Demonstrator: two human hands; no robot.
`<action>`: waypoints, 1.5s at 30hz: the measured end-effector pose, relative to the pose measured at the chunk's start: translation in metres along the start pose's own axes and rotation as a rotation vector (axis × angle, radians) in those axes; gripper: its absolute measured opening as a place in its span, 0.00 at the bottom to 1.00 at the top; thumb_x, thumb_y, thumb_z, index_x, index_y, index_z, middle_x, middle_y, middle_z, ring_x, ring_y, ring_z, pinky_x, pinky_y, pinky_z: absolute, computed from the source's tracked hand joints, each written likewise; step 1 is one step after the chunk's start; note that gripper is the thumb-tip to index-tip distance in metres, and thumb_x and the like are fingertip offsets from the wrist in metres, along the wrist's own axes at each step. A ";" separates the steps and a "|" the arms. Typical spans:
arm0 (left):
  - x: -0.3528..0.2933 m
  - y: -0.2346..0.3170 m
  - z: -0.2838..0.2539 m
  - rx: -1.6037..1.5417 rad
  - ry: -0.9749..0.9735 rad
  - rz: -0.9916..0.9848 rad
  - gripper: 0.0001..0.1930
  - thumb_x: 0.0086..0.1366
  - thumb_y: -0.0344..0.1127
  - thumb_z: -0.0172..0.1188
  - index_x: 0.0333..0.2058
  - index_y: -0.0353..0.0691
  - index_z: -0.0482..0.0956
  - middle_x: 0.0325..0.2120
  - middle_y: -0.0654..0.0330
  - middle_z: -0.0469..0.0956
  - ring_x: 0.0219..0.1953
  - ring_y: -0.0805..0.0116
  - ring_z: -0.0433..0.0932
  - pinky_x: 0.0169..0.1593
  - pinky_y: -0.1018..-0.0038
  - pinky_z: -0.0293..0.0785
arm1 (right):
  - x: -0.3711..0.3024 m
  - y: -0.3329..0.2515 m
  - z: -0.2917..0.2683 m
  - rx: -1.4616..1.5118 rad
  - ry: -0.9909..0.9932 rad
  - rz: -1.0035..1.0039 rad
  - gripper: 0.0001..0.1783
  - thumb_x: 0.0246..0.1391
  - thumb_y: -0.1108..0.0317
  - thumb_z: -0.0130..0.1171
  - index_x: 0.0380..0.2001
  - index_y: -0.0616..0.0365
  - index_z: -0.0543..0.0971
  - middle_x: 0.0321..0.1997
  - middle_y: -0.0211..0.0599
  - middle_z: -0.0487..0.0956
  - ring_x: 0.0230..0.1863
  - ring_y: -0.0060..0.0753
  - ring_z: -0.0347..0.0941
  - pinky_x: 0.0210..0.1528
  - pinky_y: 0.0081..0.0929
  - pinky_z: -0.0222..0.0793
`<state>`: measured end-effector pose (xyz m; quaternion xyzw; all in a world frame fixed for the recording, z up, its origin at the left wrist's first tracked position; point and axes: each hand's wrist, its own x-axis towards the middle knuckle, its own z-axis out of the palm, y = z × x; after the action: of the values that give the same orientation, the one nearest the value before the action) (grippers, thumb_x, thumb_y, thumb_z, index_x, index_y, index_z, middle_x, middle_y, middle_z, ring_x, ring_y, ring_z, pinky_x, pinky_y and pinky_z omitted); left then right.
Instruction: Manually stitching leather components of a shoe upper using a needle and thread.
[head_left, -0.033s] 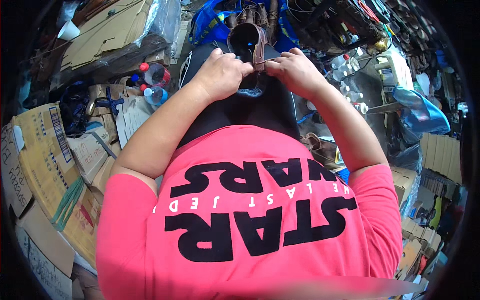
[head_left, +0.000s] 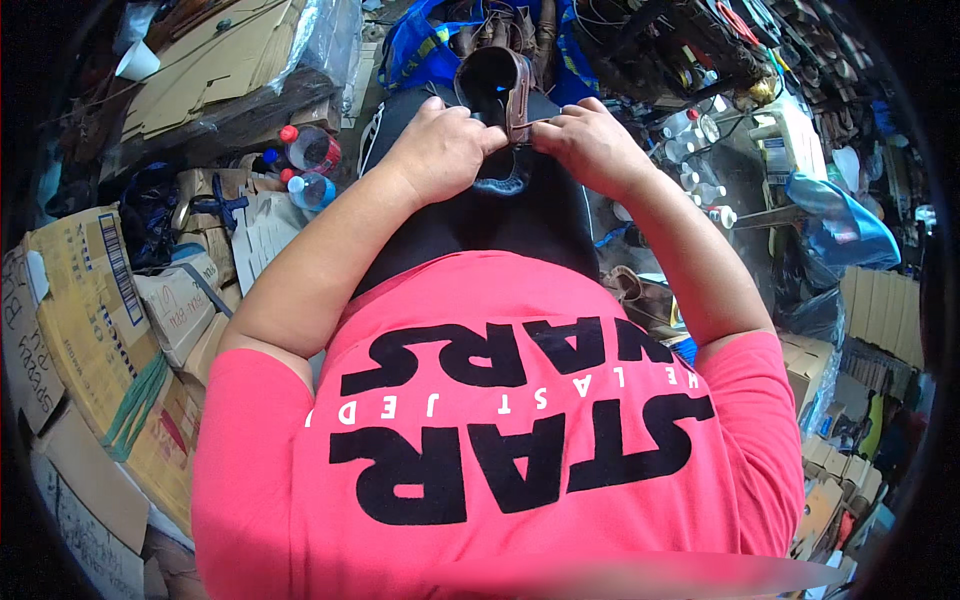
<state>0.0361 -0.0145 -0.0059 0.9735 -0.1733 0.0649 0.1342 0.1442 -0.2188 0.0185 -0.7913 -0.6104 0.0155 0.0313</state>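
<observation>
A brown leather shoe [head_left: 519,92] with a dark round opening is held between my knees, over my black trousers. My left hand [head_left: 445,150] is closed at the shoe's left side, with its fingertips pressed near the edge; what they pinch is hidden. Opposite it, my right hand [head_left: 592,148] is closed in a pinch on a thin lace-like cord [head_left: 530,124] that runs to the shoe's edge. Beneath both hands a dark rounded part with a bluish sheen [head_left: 500,184] shows, and I cannot tell what it is.
A blue bag [head_left: 405,55] with several brown leather shoes [head_left: 545,35] lies just beyond my knees. Flattened cardboard [head_left: 210,75] and capped bottles [head_left: 312,190] are on the left. More bottles [head_left: 680,125] and a blue plastic bag [head_left: 850,225] lie at right. Cartons [head_left: 85,300] crowd the left side.
</observation>
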 end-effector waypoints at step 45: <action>0.019 -0.023 0.002 -0.536 0.146 -0.192 0.27 0.47 0.36 0.68 0.48 0.40 0.74 0.44 0.53 0.76 0.48 0.58 0.74 0.53 0.71 0.67 | -0.018 0.016 0.016 0.840 0.277 0.410 0.07 0.49 0.76 0.61 0.34 0.58 0.81 0.34 0.29 0.74 0.37 0.20 0.72 0.42 0.19 0.67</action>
<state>0.0622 -0.0005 -0.0100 0.9081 -0.0811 0.0734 0.4042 0.1546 -0.2395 0.0010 -0.8089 -0.3728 0.1608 0.4253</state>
